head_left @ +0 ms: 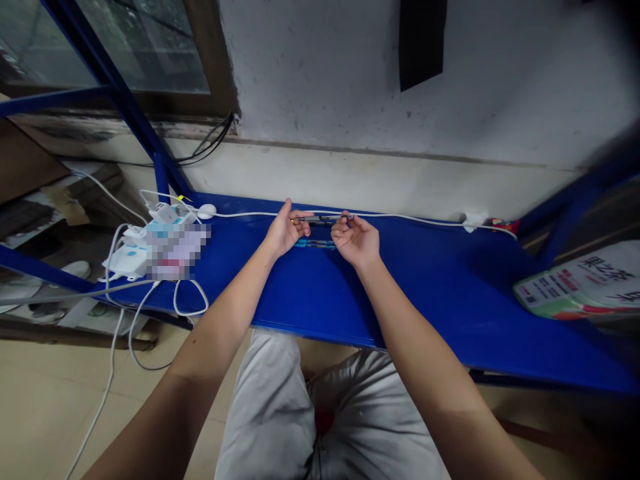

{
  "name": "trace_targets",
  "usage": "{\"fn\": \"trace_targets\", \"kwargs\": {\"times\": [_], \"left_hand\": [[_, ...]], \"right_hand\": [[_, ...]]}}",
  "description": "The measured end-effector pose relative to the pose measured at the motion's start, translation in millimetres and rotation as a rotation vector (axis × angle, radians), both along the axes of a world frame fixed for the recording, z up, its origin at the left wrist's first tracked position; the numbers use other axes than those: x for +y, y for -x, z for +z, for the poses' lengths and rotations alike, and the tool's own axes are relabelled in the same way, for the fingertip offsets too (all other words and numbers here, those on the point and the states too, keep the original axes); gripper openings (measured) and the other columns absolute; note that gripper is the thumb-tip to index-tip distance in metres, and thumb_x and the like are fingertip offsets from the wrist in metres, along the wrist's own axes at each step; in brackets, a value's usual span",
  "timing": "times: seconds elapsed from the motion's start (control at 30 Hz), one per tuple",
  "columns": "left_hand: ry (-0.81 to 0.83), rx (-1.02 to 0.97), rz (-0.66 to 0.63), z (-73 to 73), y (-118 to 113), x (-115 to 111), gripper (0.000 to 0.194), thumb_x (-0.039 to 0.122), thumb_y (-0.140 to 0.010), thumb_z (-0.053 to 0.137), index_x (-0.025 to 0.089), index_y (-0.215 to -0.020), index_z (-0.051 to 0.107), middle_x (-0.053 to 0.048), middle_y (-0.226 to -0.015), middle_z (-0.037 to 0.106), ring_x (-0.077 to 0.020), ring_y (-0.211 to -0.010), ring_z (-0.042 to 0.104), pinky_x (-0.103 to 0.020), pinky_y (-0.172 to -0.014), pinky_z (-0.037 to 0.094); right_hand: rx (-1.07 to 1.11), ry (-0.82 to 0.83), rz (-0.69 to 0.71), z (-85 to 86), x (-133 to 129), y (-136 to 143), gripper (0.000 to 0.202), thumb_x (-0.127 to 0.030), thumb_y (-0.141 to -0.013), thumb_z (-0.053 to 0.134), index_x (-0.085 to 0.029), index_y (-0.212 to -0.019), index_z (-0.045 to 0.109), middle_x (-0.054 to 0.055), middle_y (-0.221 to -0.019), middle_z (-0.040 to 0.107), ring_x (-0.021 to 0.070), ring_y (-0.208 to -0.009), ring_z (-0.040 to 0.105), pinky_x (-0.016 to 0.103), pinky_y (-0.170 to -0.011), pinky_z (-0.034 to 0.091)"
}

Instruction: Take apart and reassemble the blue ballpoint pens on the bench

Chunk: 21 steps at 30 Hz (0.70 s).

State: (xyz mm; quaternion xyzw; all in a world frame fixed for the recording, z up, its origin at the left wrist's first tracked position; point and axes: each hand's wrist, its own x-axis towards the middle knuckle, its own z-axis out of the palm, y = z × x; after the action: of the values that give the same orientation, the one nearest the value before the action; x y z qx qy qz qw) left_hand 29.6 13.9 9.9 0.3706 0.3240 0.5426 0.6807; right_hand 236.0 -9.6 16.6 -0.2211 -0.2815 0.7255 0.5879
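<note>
As I look down from my head camera, my two hands meet near the middle of the frame, over the blue table (425, 287). My left hand (287, 230) has its thumb raised and its fingers curled, gripping the left end of the dark pens (321, 221); my right hand (356, 240) pinches their right end between closed fingertips. The pens run sideways between my hands. Just below them in the frame, blue pens (317, 245) lie side by side on the table. A white cable (425, 222) runs along the back edge. White power strips (131, 252) sit at the left of the frame, and a printed bag (580, 280) is at the right.
</note>
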Motion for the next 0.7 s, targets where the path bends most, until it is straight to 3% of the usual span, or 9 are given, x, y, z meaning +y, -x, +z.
{"fn": "trace_targets", "kwargs": {"times": [0.13,0.3,0.57,0.7], "left_hand": [[-0.016,0.053,-0.010,2.3,-0.4,-2.0,0.074,0.077,-0.098,0.041,0.014,-0.094,0.079,-0.006,-0.058,0.063,-0.0159,-0.056,0.062,-0.031,-0.064,0.054],[-0.047,0.092,-0.006,1.9,-0.8,-1.5,0.075,0.077,-0.099,0.038,0.014,-0.101,0.080,-0.006,-0.058,0.062,-0.0168,-0.057,0.062,-0.032,-0.064,0.054],[-0.084,0.114,0.010,-1.9,2.0,1.9,0.077,0.080,-0.097,0.037,0.015,-0.090,0.079,-0.008,-0.060,0.062,-0.0174,-0.059,0.061,-0.034,-0.065,0.054],[-0.100,0.137,0.042,-2.7,4.6,3.5,0.076,0.082,-0.095,0.039,0.017,-0.083,0.076,-0.007,-0.059,0.061,-0.0173,-0.059,0.061,-0.034,-0.065,0.054]], "right_hand": [[0.148,0.108,0.041,3.1,-1.8,0.2,0.012,-0.024,-0.095,0.052,-0.021,-0.094,0.063,0.004,-0.075,0.061,0.0154,-0.065,0.053,0.027,-0.055,0.045],[0.151,0.132,0.036,3.1,-1.6,1.2,0.012,-0.021,-0.094,0.051,-0.021,-0.093,0.063,0.003,-0.072,0.059,0.0145,-0.062,0.052,0.027,-0.054,0.044],[-0.148,-0.021,-0.036,-0.4,2.2,-0.5,0.011,-0.033,-0.092,0.057,-0.023,-0.092,0.063,0.004,-0.074,0.061,0.0173,-0.067,0.055,0.031,-0.060,0.048],[-0.365,-0.083,-0.083,-1.2,5.1,-2.0,0.029,-0.051,-0.093,0.060,-0.022,-0.094,0.066,0.005,-0.075,0.064,0.0176,-0.064,0.056,0.031,-0.057,0.045]]}}
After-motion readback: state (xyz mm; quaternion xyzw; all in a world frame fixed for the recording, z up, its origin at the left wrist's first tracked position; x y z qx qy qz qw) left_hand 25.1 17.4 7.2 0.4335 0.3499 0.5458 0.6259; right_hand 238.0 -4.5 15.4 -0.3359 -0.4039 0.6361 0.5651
